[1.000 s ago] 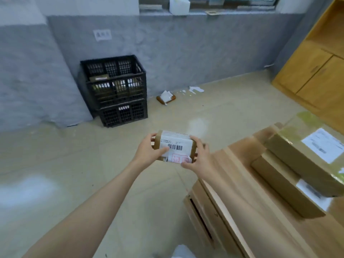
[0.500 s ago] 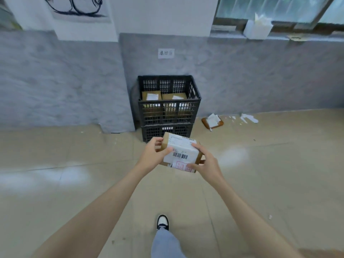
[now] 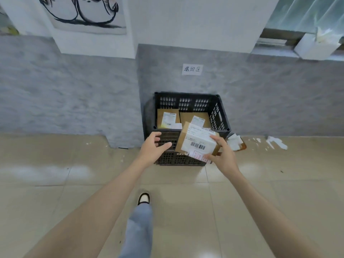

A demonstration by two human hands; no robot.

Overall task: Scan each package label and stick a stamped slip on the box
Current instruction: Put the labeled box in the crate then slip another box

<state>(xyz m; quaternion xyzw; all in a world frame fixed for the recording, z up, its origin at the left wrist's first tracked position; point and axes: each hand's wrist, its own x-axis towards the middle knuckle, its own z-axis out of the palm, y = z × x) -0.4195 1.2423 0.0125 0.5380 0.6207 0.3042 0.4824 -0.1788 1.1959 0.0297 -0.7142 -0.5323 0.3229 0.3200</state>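
Box [image 3: 197,141] with a white barcode label, gripped by the right hand [image 3: 222,155] alone and held tilted in front of a black crate [image 3: 217,112] on the floor. A red-stamped slip [image 3: 200,156] is already on its lower edge, so this one looks finished bar dropping in. The left hand [image 3: 151,148] hovers beside it, fingers loose, holding nothing. Count: one box in hand, two labelled boxes [image 3: 167,116] in the crate.

A parcel-sorting room: labelled cardboard boxes [image 3: 168,118] fill stacked black crates [image 3: 219,116] under a handwritten wall sign [image 3: 192,69].
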